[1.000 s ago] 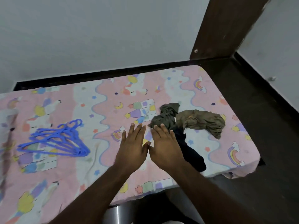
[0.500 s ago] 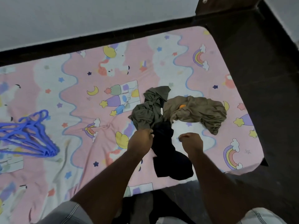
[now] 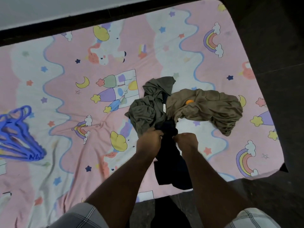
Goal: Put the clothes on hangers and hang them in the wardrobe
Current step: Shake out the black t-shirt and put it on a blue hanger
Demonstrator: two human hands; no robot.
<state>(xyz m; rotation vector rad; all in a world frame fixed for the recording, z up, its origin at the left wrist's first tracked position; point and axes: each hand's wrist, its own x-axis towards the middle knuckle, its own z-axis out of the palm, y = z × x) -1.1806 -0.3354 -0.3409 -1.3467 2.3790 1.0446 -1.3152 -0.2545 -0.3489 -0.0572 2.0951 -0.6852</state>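
Note:
Three garments lie heaped on the right part of the bed. A dark navy garment trails toward the bed's near edge. My left hand and my right hand both grip its upper end, fingers curled into the cloth. An olive green garment is bunched just beyond my left hand. A brown garment with a small orange mark lies crumpled to the right. A stack of blue plastic hangers rests at the bed's left edge, far from both hands. No wardrobe shows.
The bed carries a pink and white sheet printed with unicorns, rainbows and stars. Dark floor runs along the right side and the near edge. A white wall with a black skirting borders the far side.
One second ago both hands lay flat on the sheet. They have since curled and taken hold of the dark navy garment. The view has tilted downward and closer to the bed.

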